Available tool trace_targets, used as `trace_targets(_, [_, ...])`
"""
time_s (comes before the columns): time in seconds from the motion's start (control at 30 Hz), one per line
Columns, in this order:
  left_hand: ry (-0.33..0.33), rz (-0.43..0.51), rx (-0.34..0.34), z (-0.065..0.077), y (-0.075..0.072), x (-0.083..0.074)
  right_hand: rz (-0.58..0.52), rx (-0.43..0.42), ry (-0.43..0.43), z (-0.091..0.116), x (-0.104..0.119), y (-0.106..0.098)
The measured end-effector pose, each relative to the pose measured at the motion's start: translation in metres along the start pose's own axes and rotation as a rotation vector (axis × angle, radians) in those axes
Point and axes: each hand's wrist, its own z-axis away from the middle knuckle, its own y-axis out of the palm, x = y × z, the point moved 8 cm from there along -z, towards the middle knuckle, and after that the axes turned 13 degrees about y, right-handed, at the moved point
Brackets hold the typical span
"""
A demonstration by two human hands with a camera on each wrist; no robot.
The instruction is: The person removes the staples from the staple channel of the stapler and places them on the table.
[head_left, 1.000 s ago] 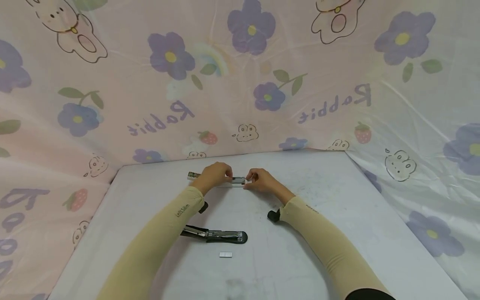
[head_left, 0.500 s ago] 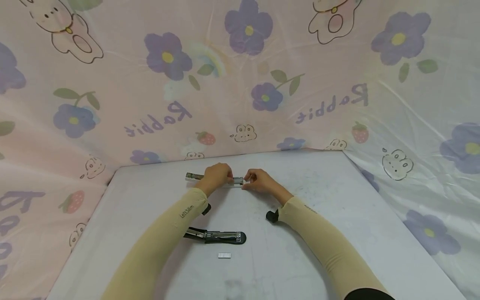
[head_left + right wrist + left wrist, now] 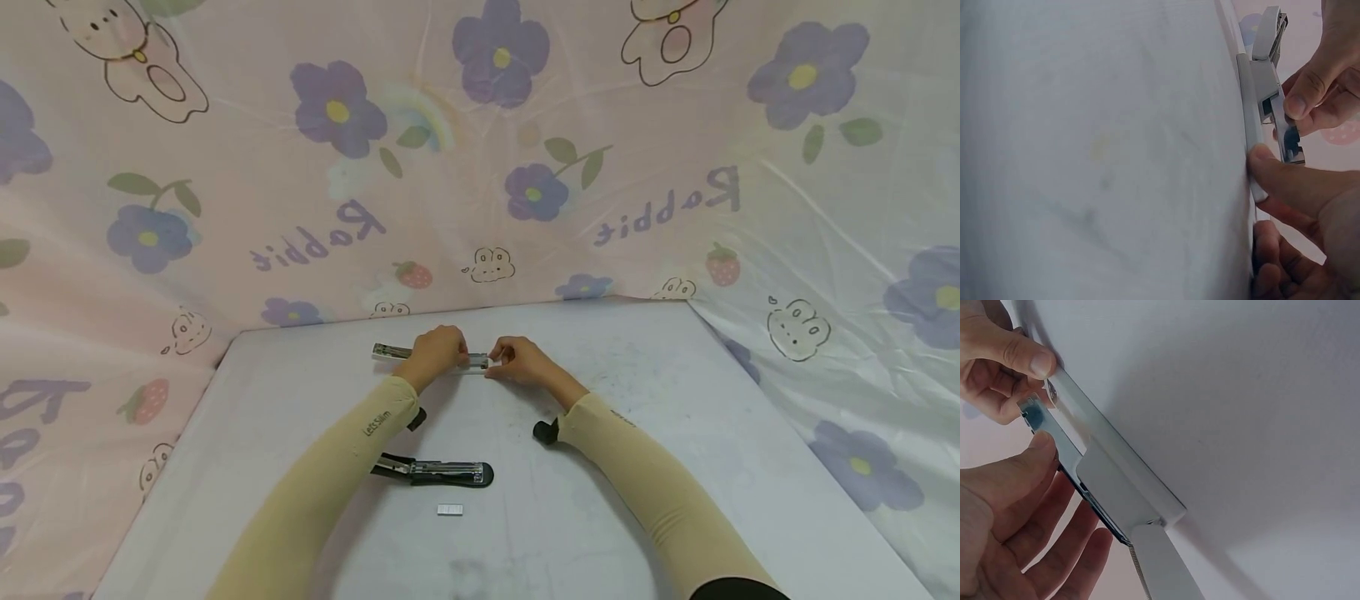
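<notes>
A white stapler (image 3: 1113, 490) lies spread apart, its top cover folded back to the left in the head view. My left hand (image 3: 435, 357) pinches its metal staple magazine (image 3: 1060, 440) between thumb and fingers, and the magazine stands raised off the white base (image 3: 1122, 447). At the base's right end, my right hand (image 3: 521, 362) grips it, with the thumb (image 3: 1266, 156) on the near side in the right wrist view. The left hand covers the stapler's middle in the head view. Nearer the body lies a black stapler (image 3: 453, 473), folded open, partly behind the left sleeve.
A short strip of staples (image 3: 450, 510) lies in front of the black stapler on the white tabletop (image 3: 615, 500). A printed cloth (image 3: 450, 192) with flowers and rabbits hangs behind the table and along both sides.
My left hand has slid slightly to the right along the white stapler, and more of the folded-back cover shows. The right hand keeps its grip on the base's end.
</notes>
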Motion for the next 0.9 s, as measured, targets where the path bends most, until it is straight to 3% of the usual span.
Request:
trace_targets(0.43, [-0.033, 0.079, -0.079, 0.004, -0.001, 0.007, -0.006, -0.015, -0.006, 0.002, 0.001, -0.001])
trace_targets(0.9, [0.01, 0.115, -0.139, 0.001, 0.002, 0.013, -0.002, -0.015, 0.0, -0.002, -0.003, 0.0])
